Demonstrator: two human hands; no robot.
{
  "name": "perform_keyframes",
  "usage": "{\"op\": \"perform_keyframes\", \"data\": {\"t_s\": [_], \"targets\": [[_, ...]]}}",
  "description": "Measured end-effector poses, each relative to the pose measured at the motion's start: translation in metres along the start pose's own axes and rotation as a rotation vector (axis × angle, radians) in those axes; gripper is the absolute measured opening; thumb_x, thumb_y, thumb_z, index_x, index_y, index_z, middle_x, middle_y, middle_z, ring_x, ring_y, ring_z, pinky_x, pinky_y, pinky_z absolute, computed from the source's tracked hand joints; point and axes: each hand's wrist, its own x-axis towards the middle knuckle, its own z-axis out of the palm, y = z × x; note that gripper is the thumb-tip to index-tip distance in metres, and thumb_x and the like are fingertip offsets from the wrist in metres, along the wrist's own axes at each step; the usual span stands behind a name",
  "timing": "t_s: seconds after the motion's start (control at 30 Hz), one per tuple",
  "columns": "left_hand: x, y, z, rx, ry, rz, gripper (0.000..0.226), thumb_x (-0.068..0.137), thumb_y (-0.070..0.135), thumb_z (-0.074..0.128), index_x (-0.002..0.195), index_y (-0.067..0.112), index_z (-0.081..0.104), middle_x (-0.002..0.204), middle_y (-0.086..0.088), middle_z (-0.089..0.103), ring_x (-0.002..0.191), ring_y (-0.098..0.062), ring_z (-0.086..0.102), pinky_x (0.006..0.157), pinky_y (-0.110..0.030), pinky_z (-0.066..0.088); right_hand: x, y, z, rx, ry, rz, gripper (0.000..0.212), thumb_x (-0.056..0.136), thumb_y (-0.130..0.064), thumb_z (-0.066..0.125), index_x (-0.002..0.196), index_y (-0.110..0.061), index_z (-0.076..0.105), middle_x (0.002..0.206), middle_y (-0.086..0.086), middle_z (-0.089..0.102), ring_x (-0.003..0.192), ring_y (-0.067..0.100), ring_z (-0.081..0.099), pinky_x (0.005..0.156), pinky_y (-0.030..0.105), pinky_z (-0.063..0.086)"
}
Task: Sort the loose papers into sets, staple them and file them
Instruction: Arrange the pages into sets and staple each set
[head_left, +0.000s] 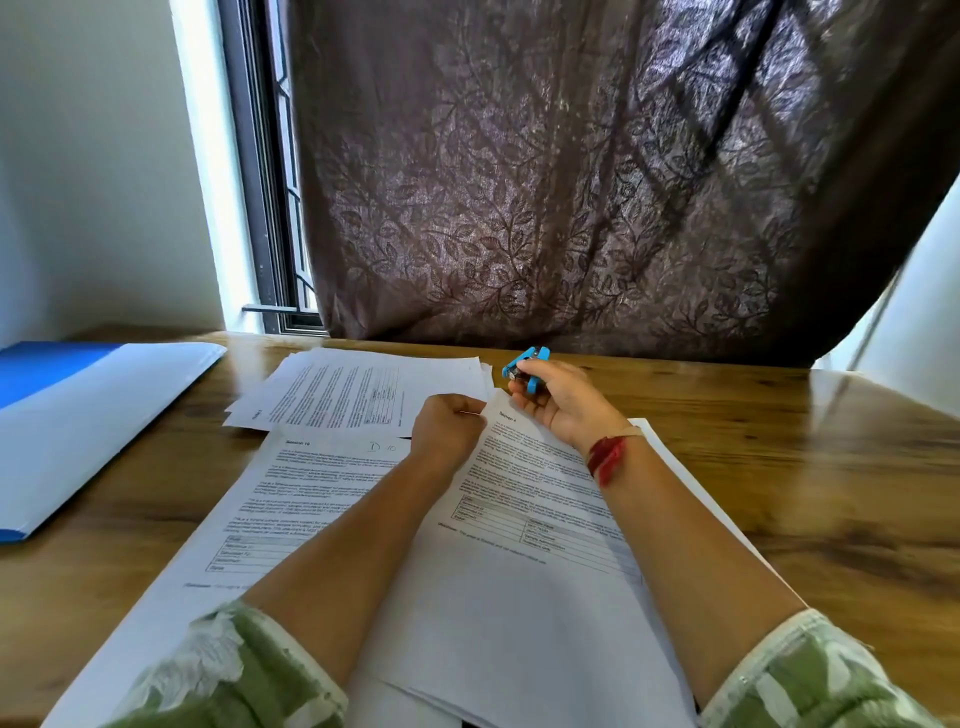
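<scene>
My right hand (558, 402) grips a small blue stapler (525, 365) just above the top left corner of a printed paper set headed "Section 4" (524, 571). My left hand (449, 428) is curled and pinches that set's top left corner. A second sheet headed "Section 10" (291, 499) lies under my left forearm. Another loose pile of printed papers (358, 389) lies further back on the wooden table (805, 467).
An open blue folder (78, 415) with a white inner flap lies at the left of the table. A dark patterned curtain (571, 182) hangs behind the table's far edge, beside a window frame (260, 182). Bare wood shows at the right.
</scene>
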Motion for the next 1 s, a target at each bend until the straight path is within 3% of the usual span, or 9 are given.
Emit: {"op": "perform_keyframes", "data": {"t_s": [0.17,0.27,0.37,0.47,0.57,0.77,0.9,1.0], "targets": [[-0.002,0.001,0.001,0.034,0.02,0.009,0.026,0.095,0.02,0.057,0.117,0.026,0.068,0.126,0.004,0.063,0.088,-0.012,0.059,0.057,-0.015,0.045,0.001,0.005,0.0,-0.371,0.139,-0.252,0.021,0.09,-0.017,0.062,0.11,-0.012,0.057,0.095,0.007,0.066,0.075,0.009,0.063,0.063,0.018,0.053],[-0.003,0.0,0.001,0.034,0.023,0.017,0.024,0.095,0.02,0.056,0.115,0.027,0.069,0.122,0.004,0.065,0.085,-0.012,0.061,0.058,-0.016,0.047,0.004,0.01,-0.002,-0.605,0.23,-0.398,0.029,0.087,-0.022,0.066,0.113,-0.015,0.056,0.107,0.005,0.064,0.095,0.016,0.065,0.079,0.028,0.057],[-0.004,0.001,0.002,0.037,0.025,0.015,0.024,0.095,0.02,0.055,0.114,0.027,0.069,0.121,0.003,0.065,0.082,-0.011,0.061,0.06,-0.016,0.049,0.004,0.014,-0.004,-0.774,0.224,-0.406,0.027,0.087,-0.023,0.067,0.11,-0.014,0.056,0.106,0.004,0.061,0.098,0.017,0.062,0.087,0.034,0.055],[-0.003,0.0,0.002,0.041,0.028,0.017,0.024,0.095,0.021,0.056,0.115,0.026,0.069,0.121,0.003,0.065,0.084,-0.012,0.062,0.062,-0.017,0.051,0.003,0.014,-0.005,-0.788,0.208,-0.405,0.022,0.087,-0.024,0.067,0.104,-0.017,0.055,0.105,0.004,0.062,0.095,0.016,0.063,0.086,0.035,0.056],[-0.003,-0.001,0.001,0.041,0.022,0.025,0.025,0.095,0.02,0.056,0.116,0.025,0.068,0.122,0.002,0.065,0.086,-0.013,0.063,0.065,-0.019,0.053,0.001,0.011,-0.004,-0.813,0.191,-0.451,0.03,0.087,-0.023,0.066,0.114,-0.015,0.055,0.103,0.0,0.058,0.097,0.015,0.06,0.083,0.03,0.054],[-0.003,0.001,0.002,0.056,0.056,0.05,0.023,0.095,0.02,0.058,0.116,0.021,0.067,0.122,0.001,0.064,0.083,-0.01,0.056,0.06,-0.014,0.045,-0.001,0.013,-0.005,-0.916,0.194,-0.461,0.036,0.085,-0.019,0.069,0.117,-0.014,0.053,0.104,-0.001,0.052,0.097,0.014,0.056,0.088,0.032,0.054],[-0.002,0.0,0.002,0.046,0.054,0.066,0.024,0.095,0.017,0.058,0.117,0.02,0.068,0.121,0.001,0.064,0.088,-0.009,0.055,0.071,-0.018,0.047,0.0,0.016,-0.005,-0.987,0.201,-0.504,0.035,0.085,-0.023,0.069,0.116,-0.012,0.055,0.104,0.0,0.055,0.095,0.013,0.054,0.079,0.025,0.048],[-0.003,0.0,0.002,0.034,0.03,0.063,0.023,0.095,0.018,0.057,0.114,0.02,0.069,0.116,0.003,0.066,0.088,-0.01,0.058,0.071,-0.019,0.049,0.001,0.017,-0.003,-0.956,0.159,-0.536,0.03,0.086,-0.025,0.066,0.111,-0.012,0.058,0.102,0.001,0.058,0.091,0.013,0.055,0.073,0.023,0.045]]}}
